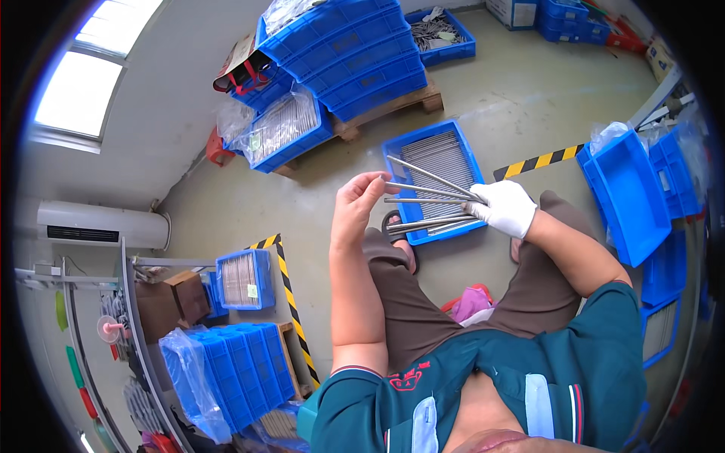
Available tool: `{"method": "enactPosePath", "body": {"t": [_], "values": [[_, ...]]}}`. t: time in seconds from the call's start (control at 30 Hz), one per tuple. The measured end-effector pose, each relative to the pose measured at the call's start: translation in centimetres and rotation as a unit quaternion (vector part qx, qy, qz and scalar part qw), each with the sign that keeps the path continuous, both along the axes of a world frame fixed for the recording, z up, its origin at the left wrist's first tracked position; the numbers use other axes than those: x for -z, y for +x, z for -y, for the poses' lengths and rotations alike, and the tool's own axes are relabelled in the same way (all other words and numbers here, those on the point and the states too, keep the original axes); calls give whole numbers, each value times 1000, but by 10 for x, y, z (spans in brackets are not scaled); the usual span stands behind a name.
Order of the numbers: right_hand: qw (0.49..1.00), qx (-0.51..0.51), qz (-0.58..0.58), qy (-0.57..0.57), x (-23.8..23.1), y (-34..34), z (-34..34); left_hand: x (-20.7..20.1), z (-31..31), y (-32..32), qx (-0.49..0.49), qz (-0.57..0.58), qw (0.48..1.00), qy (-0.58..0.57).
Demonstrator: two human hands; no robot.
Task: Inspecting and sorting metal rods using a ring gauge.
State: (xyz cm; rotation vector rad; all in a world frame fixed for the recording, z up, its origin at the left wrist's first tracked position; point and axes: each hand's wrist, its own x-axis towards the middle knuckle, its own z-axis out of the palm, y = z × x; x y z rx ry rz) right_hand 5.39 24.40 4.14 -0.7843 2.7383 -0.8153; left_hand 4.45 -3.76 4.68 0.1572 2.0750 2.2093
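Note:
Several thin grey metal rods [434, 201] spread like a fan from my right hand [504, 209], which wears a white glove and grips them together at one end. My bare left hand [355, 208] is closed, thumb and fingertips pinching the far end of one rod in the fan. Below the rods, on the floor between my feet, stands a blue plastic crate [470, 156]. Rows of similar rods [432, 155] lie side by side in it. The held rods and my right hand cover part of the crate.
Stacked blue crates [355, 68] stand on a wooden pallet [393, 113] ahead. Empty-looking blue crates [627, 196] lean at the right. More crates [234, 370] stand at the lower left, beside a metal rack [140, 332]. Black-and-yellow tape [540, 161] marks the floor.

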Motion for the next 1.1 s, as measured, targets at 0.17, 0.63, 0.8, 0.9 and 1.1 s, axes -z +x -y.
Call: {"method": "enactPosePath", "body": {"t": [0.17,0.63,0.8,0.9,1.1], "values": [[997,11,-73,25,0,4,3,1,1,0,-1,18,999,-27],[942,-17,314,-115,-3,-5,0,-1,8,7,58,1,998,7],[999,-19,44,8,-1,3,1,-3,20,1,-42,-26,999,-7],[996,-40,75,0,4,2,-1,2,7,-3,-25,-17,1000,-3],[995,-60,71,34,2,2,1,0,1,-4,27,2,1000,-8]]}}
